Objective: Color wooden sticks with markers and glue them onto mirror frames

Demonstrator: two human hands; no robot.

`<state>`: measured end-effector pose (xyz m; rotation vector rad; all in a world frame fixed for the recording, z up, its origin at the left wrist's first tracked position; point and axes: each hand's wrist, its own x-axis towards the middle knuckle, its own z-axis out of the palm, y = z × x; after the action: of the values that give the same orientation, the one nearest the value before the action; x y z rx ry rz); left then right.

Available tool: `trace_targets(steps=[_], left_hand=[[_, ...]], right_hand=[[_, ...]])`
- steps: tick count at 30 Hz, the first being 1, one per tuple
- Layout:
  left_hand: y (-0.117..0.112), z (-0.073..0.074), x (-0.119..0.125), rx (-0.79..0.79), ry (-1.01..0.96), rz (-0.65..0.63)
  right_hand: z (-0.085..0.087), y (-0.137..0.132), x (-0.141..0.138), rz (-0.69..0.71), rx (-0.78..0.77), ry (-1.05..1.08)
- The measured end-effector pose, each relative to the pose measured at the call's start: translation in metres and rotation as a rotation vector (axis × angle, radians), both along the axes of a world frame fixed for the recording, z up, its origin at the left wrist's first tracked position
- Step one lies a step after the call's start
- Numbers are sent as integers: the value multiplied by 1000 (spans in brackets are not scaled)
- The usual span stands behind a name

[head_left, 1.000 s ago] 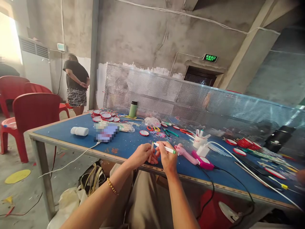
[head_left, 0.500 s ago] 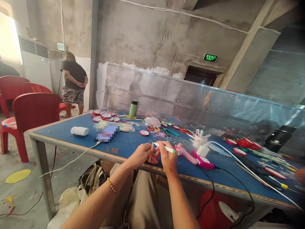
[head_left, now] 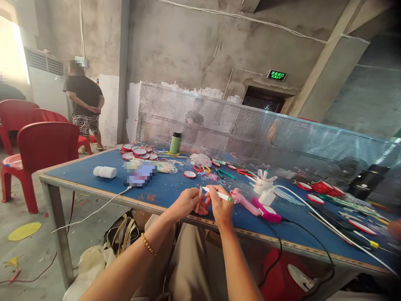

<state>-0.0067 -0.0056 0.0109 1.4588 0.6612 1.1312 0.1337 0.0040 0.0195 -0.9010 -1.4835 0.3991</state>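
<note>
At the near edge of the blue table (head_left: 175, 190), my left hand (head_left: 188, 202) is closed on a thin, flat wooden stick (head_left: 198, 203), held nearly upright. My right hand (head_left: 222, 207) grips a white marker pen (head_left: 222, 195) with a green end. Its tip points left, at the top of the stick; whether the two touch I cannot tell. To the right of my right hand lies a pink glue gun (head_left: 244, 203) by a magenta device (head_left: 267, 211). Beyond my hands are small colourful bits (head_left: 213, 177) and a round red-rimmed disc (head_left: 189, 174).
A white bottle (head_left: 105, 172) and a phone (head_left: 142, 173) with a cable lie left. Red-rimmed discs (head_left: 138, 151) and a green flask (head_left: 175, 143) stand at the back. A cup of pens (head_left: 262, 184) is right. A perforated metal screen (head_left: 219, 121) borders the table; a person (head_left: 84, 98) stands far left.
The standing person at the far left has shifted left. Behind the screen, another figure shows farther right. My hands, the stick and the marker are almost unmoved.
</note>
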Motion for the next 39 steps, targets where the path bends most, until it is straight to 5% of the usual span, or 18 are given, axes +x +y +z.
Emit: trace_targets(steps=[39], left_hand=[[0, -1, -1, 4, -7, -7]], right_hand=[[0, -1, 0, -21, 6, 11]])
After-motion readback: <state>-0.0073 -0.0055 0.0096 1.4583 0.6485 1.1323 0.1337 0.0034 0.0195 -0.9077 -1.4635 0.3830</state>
